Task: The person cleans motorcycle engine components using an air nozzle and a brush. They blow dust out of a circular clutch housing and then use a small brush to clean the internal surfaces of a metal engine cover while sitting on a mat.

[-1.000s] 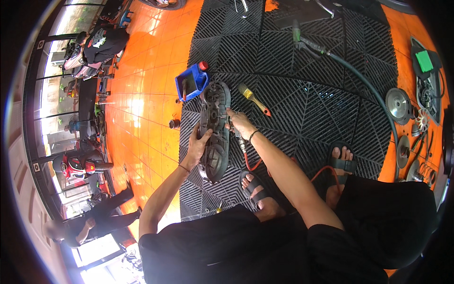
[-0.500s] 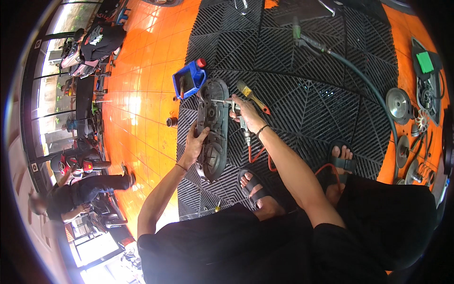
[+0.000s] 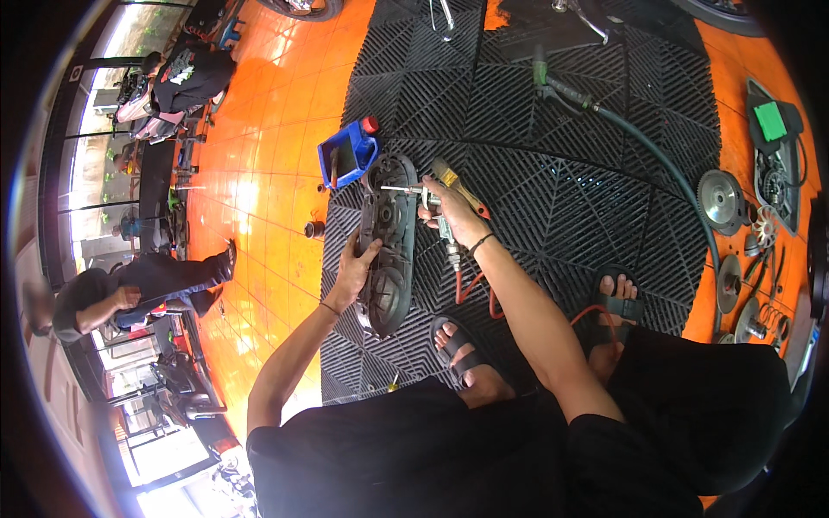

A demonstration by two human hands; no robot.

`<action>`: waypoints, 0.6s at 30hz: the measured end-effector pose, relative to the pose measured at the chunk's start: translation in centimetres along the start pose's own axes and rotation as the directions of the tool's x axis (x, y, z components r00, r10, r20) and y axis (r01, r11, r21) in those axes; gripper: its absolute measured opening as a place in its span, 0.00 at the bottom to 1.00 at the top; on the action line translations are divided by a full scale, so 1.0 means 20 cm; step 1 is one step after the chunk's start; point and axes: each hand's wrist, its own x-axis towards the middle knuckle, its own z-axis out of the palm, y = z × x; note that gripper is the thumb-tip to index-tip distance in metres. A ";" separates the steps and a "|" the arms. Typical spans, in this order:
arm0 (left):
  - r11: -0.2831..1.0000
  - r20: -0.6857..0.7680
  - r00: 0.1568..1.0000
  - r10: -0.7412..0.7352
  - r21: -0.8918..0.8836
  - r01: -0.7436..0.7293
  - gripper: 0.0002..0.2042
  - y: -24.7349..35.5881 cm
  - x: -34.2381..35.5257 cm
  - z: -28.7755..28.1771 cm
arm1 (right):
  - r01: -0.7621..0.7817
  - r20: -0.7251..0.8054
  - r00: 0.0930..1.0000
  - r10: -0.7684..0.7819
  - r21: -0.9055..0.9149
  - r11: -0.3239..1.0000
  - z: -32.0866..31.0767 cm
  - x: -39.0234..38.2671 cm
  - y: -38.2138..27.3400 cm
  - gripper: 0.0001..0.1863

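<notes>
A long grey engine-side cover, oval with round hollows inside, is held tilted over the black mat. My left hand grips its left edge, thumb on the inner face and fingers hidden behind. In my right hand is an air blow gun, fingers wrapped round its body. Its thin metal nozzle points left across the upper part of the cover. From the gun's lower end runs a red hose. Just right of that hand lies a paintbrush. Beyond the cover's upper left stands a cut-open blue container with a red cap.
Black ribbed mat covers the orange tiled floor. A dark air hose curves down the right. Metal discs and other parts lie at the right edge. A small dark cylinder sits left of the mat. Another person is at far left.
My hands keep their grips, and the nozzle stays over the cover's upper part. The whole view has shifted slightly. At far left, the other person has moved farther up the picture.
</notes>
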 end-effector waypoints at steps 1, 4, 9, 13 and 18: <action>0.999 -0.021 1.000 0.001 0.034 0.000 0.36 0.03 -0.01 0.02 | -0.042 0.033 0.999 0.043 -0.027 0.999 -0.02 -0.01 -0.03 0.19; 0.997 -0.053 0.998 0.024 0.070 -0.021 0.36 0.04 0.00 0.05 | 0.100 -0.332 0.934 -0.133 -0.117 0.988 0.01 0.00 -0.01 0.17; 0.991 -0.062 0.997 -0.039 0.122 0.047 0.41 0.03 -0.01 0.03 | -0.030 -0.297 0.954 -0.052 -0.266 0.963 -0.03 -0.06 0.02 0.21; 0.993 -0.018 1.000 0.013 0.118 -0.011 0.41 0.01 0.03 0.01 | -0.221 -0.204 0.968 0.143 -0.435 0.873 -0.05 -0.08 0.05 0.28; 0.986 -0.048 0.998 0.051 0.158 -0.043 0.39 -0.03 0.03 -0.03 | -0.154 0.116 0.957 0.267 -0.577 0.802 0.01 -0.14 0.09 0.27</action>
